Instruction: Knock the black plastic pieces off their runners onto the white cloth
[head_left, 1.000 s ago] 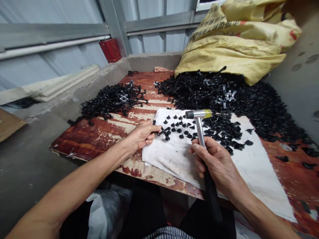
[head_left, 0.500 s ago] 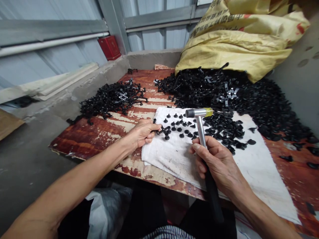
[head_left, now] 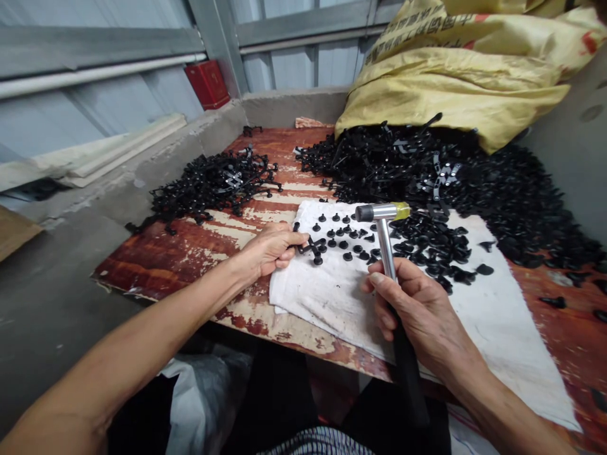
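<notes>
Obs: black cross-shaped part (head_left: 312, 248) lies on white cloth (head_left: 327, 297), one arm pinched under left hand (head_left: 270, 249) fingertips, that end hidden. Right hand (head_left: 417, 309) closed around hammer (head_left: 385, 243) shaft, head raised beyond the knuckles; dark grip below the palm hard to trace. Small black caps (head_left: 346, 239) scattered between both hands.

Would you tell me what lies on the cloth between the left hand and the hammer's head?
In the head view, loose black studs dot the white cloth between left hand and hammer.
</notes>
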### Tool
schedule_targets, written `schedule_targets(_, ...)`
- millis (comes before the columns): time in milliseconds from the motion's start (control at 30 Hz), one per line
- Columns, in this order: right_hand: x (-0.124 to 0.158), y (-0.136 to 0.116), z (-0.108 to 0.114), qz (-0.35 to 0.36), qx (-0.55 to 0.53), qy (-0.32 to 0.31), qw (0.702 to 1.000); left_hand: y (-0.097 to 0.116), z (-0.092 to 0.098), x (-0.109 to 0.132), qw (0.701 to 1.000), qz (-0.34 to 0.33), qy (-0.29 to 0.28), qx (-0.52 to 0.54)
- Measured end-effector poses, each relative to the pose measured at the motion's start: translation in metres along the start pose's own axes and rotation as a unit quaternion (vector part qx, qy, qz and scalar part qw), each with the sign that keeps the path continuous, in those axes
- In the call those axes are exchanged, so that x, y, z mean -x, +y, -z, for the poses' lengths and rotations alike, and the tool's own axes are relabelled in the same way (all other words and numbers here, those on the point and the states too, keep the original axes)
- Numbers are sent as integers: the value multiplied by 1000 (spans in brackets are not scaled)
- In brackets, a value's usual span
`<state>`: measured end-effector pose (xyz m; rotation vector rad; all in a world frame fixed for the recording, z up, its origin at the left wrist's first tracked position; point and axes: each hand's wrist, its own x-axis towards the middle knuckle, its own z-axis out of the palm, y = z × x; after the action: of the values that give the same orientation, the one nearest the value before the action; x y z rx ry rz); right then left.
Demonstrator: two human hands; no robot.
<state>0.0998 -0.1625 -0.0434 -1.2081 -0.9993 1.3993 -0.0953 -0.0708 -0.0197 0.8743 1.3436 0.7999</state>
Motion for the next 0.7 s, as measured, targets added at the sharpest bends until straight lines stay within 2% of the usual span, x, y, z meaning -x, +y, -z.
schedule_targets(267,1,-1,0,2,10,6,1000,3,0,-2,1000,5,7,-24)
schedule_targets(567,1,3,1,-6,11,-9,1000,11,2,-10,995,8,-20,-93)
schedule_targets(700,1,1,3,4,86,-29,996,17,2,-12,989,5,-36,-141)
